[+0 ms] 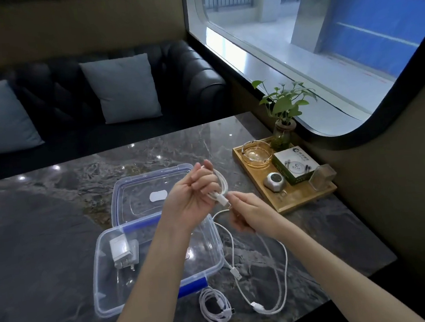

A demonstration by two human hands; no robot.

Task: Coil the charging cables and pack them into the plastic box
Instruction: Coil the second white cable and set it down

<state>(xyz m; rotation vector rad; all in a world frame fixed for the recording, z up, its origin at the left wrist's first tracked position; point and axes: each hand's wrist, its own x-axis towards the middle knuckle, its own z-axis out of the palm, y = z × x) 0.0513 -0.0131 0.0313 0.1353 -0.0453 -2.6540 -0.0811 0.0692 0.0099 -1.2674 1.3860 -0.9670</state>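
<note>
Left hand [196, 191]: grips coiled loops of thin white charging cable [221, 186].
Right hand [247, 214]: pinches its slack, which trails toward the table's near edge.

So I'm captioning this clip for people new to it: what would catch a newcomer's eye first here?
First the two hands raised mid-frame: the left hand holds loops of a white cable while the right hand pinches its trailing end. Below them the open clear plastic box holds a white charger. By its near right corner lies a coiled cable on the dark marble table.
</note>
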